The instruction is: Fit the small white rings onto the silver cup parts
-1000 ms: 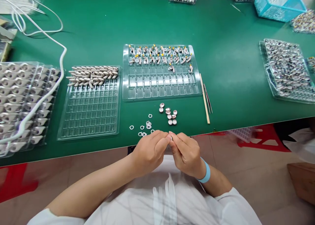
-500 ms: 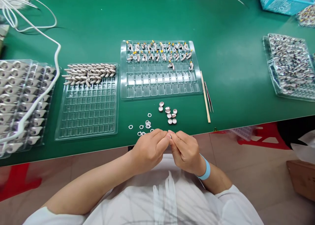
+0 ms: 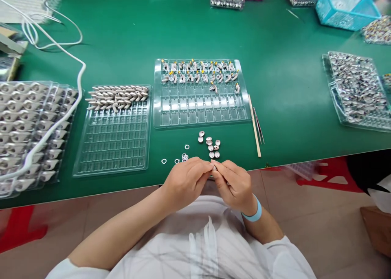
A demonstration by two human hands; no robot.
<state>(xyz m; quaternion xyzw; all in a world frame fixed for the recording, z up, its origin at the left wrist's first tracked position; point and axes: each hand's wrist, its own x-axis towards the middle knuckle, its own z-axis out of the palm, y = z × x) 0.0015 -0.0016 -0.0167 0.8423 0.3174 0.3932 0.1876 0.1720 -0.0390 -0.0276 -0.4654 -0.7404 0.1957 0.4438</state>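
My left hand [image 3: 184, 184] and my right hand [image 3: 234, 185] meet fingertip to fingertip at the table's front edge. Both pinch a small pale rounded earbud shell [image 3: 214, 168], mostly covered by the fingers. Just beyond them lie several loose round earbud shells [image 3: 210, 148] with dark openings. Left of these, several thin white rings [image 3: 185, 157] are scattered, some partly behind my left hand. A clear compartment tray [image 3: 201, 113] stands farther back, its rear rows holding earbud pieces with yellow tabs.
A wooden stick [image 3: 254, 126] and tweezers [image 3: 259, 125] lie right of the tray. At the left are a tray of stem-shaped parts [image 3: 117, 96], stacked trays of shells [image 3: 23, 126] and a white cable [image 3: 80, 77]. Packed trays [image 3: 357, 87] and a blue basket [image 3: 345, 16] occupy the right.
The view has shifted, showing more of the table's far side. Both hands still pinch the earbud shell together, with the fingers slightly rearranged and more of it showing.
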